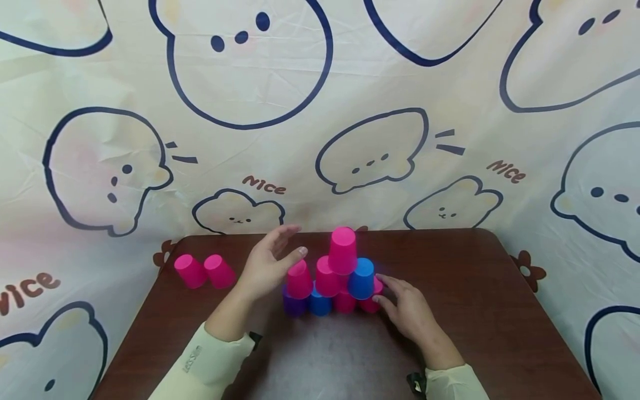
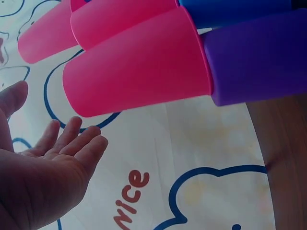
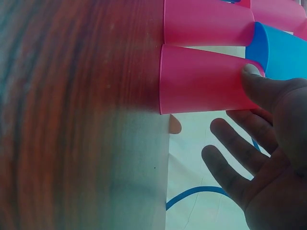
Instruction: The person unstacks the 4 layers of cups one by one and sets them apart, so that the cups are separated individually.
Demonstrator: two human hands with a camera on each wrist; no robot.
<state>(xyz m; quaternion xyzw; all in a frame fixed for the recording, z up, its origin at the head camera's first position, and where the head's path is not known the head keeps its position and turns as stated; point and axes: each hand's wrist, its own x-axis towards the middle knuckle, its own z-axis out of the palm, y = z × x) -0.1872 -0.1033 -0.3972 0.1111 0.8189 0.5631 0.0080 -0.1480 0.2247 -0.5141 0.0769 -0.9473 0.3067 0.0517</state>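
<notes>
A pyramid of upside-down plastic cups stands on the table. Its bottom row holds a purple cup (image 1: 295,304), a blue cup (image 1: 320,303) and two pink cups, the rightmost pink cup (image 3: 206,84) at the end. Above them sit a left pink cup (image 1: 299,280), a middle pink cup (image 1: 327,278) and an upper blue cup (image 1: 361,279). One top pink cup (image 1: 343,250) stands highest. My left hand (image 1: 270,264) hovers left of the pyramid, fingers spread, holding nothing. My right hand (image 1: 407,308) is beside the rightmost pink cup, thumb at its side, fingers extended.
Two spare pink cups, one (image 1: 190,271) and another (image 1: 220,271), stand upside down at the table's back left. The brown table (image 1: 475,311) ends at a cartoon-printed cloth (image 1: 375,83) hanging behind and at both sides.
</notes>
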